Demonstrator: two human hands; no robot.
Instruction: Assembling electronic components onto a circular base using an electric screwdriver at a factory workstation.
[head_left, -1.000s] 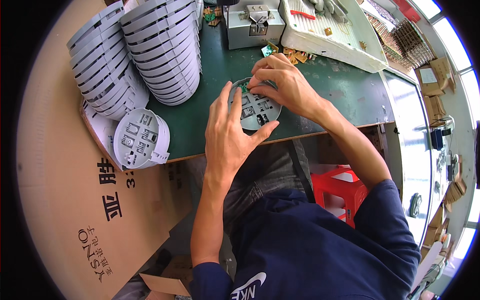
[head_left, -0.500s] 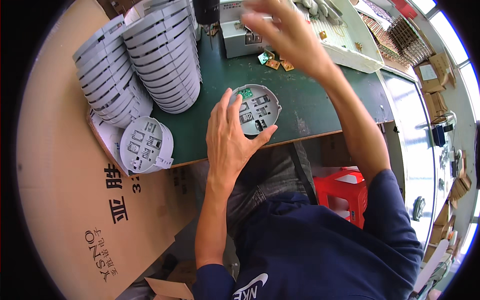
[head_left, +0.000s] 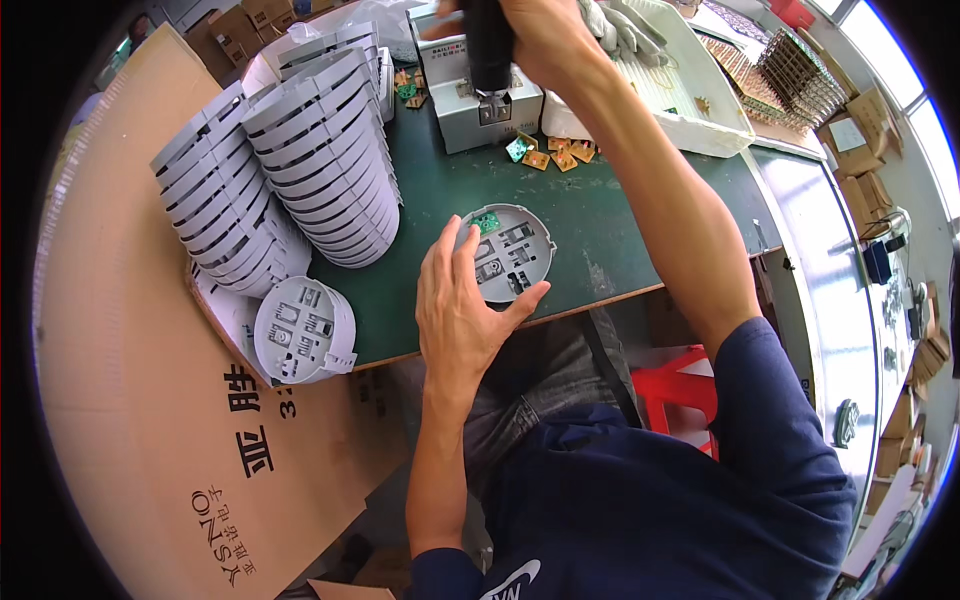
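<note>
A round grey plastic housing (head_left: 541,258) lies on the green bench, its slotted inside facing up. A small green circuit board (head_left: 488,221) sits at its far edge. My left hand (head_left: 455,310) steadies the housing from the left, fingers along its rim and thumb at the near right side. At the top of the view, my right hand (head_left: 545,40) grips a black power screwdriver (head_left: 489,50), partly cut off by the frame edge. The driver points down at the front of a grey box-shaped screw feeder (head_left: 465,128).
Tall stacks of grey housings (head_left: 330,160) stand left, with another housing (head_left: 300,330) near the bench edge. Small orange and green boards (head_left: 560,155) lie by the feeder. A white tray (head_left: 715,140) holds gloves (head_left: 630,35). A red stool (head_left: 680,390) stands under the bench.
My right hand has moved from empty reaching to holding the screwdriver, which is now lower, at the feeder. The view has tilted upward slightly. My left hand stays on the housing.
</note>
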